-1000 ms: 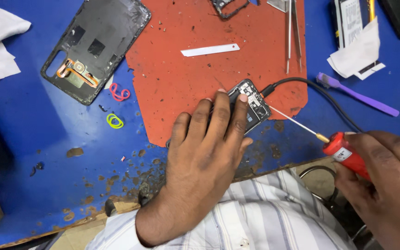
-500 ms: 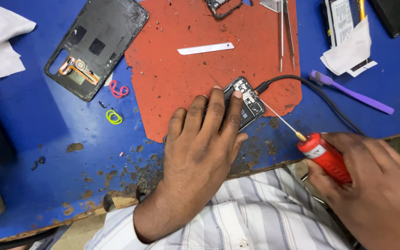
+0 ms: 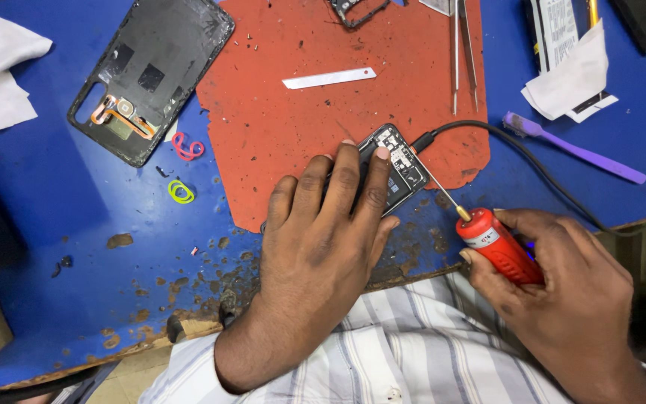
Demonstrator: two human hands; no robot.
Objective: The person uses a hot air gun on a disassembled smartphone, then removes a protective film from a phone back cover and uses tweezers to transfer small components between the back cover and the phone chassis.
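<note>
My left hand (image 3: 323, 232) lies flat over an opened phone (image 3: 396, 166) at the lower edge of a worn red mat (image 3: 323, 112), fingers spread across its body and pressing it down. Only the phone's top end with its circuit board shows. My right hand (image 3: 562, 292) grips a red-handled screwdriver (image 3: 496, 245); its thin shaft runs up-left with the tip at the phone's exposed corner. A black cable (image 3: 517, 150) is plugged into the phone's end.
A removed black back cover (image 3: 151, 75) lies upper left on the blue table (image 3: 61, 247). Also about: white cloth (image 3: 1, 75), red (image 3: 186, 147) and green (image 3: 181, 191) loops, metal strip (image 3: 329, 78), tweezers (image 3: 463, 52), purple brush (image 3: 573, 147), white papers (image 3: 573, 75).
The view has shifted slightly. My right hand with the screwdriver has drawn closer to the phone, and the tip now rests at its corner. My left hand stays pressed on the phone.
</note>
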